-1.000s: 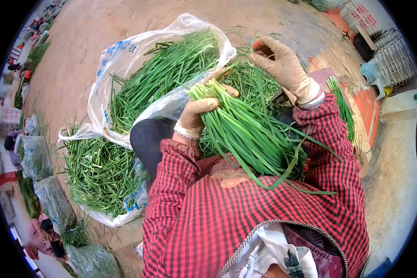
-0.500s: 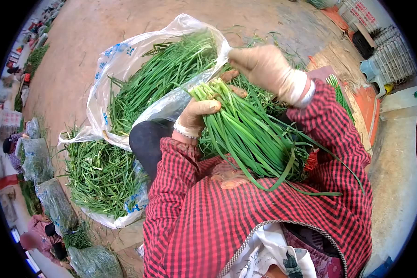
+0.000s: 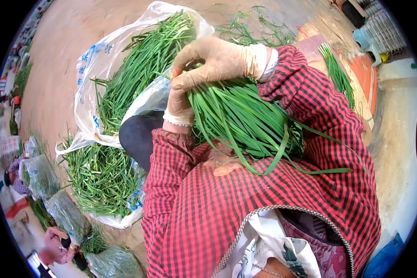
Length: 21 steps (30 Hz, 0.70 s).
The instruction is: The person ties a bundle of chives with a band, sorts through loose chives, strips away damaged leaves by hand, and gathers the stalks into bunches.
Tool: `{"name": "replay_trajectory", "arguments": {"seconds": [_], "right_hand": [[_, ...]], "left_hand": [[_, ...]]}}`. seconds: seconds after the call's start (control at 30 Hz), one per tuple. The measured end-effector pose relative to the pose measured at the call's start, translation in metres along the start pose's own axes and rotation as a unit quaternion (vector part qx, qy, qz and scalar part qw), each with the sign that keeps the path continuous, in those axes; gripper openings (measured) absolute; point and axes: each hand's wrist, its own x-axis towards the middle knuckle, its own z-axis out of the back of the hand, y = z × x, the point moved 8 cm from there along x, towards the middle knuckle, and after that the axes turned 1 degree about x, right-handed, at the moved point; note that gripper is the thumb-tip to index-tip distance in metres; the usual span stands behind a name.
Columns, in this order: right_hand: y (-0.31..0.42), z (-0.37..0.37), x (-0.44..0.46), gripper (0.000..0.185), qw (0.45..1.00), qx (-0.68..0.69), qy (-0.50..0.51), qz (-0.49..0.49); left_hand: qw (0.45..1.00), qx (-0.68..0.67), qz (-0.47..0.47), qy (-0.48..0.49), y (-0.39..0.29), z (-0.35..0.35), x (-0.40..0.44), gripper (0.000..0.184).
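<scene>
A thick bunch of garlic chives (image 3: 241, 116) lies across my lap, leaves trailing to the right. My left hand (image 3: 180, 103), in a pale glove, is closed around the bunch near its stem end. Over that end arches my right hand (image 3: 213, 62), also gloved, with thumb and fingers curled together against the left hand. What its fingertips pinch is hidden, as are the cut stem ends. Just beyond the hands, more chives (image 3: 139, 76) fill an open clear plastic bag (image 3: 90, 85) with blue print.
Loose green trimmings (image 3: 102, 178) are heaped at lower left. A small bunch of chives (image 3: 338, 76) rests on a board at right, near crates (image 3: 384, 30). Stuffed plastic bags (image 3: 67, 215) line the left side, where another person (image 3: 55, 245) sits.
My right hand has swung down and left from above the bunch to its stem end, meeting my left hand. The left hand keeps its hold. The view has shifted slightly.
</scene>
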Motion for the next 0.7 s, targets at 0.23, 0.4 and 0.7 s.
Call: {"name": "replay_trajectory", "arguments": {"seconds": [0.23, 0.4, 0.7], "right_hand": [[-0.009, -0.007, -0.011, 0.084, 0.944, -0.301, -0.07, 0.114], [-0.033, -0.001, -0.012, 0.1, 0.997, 0.08, -0.024, -0.001], [-0.15, 0.021, -0.133, 0.06, 0.916, -0.304, 0.083, -0.248]], "left_hand": [[0.993, 0.037, 0.094, -0.061, 0.015, 0.006, 0.002, 0.043], [0.996, -0.037, 0.075, 0.004, -0.005, -0.021, 0.015, 0.031], [0.975, 0.069, -0.202, -0.069, -0.177, 0.003, -0.004, 0.016]]}}
